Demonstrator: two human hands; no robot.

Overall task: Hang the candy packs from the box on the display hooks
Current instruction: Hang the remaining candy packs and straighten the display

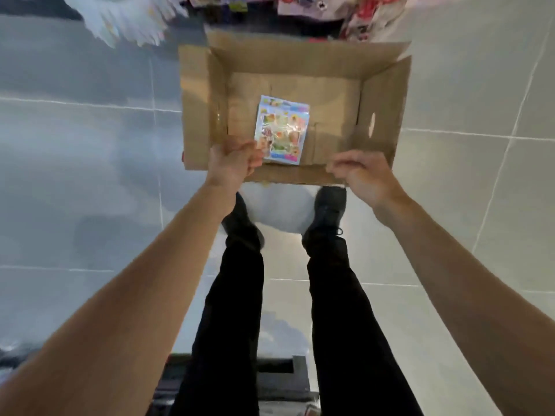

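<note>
At centre frame, one candy pack (282,129) lies flat in the box (381,115) — left hand (235,159) curled at its corner, grasp unclear, right hand (362,175) loosely curled, holding nothing — the pick-up step; next, lift it toward the hooks.

Shop — hanging packs (303,4), tiled floor (90,145)

candy pack (281,130) lies in box (381,115), before shoes (326,217).
</note>
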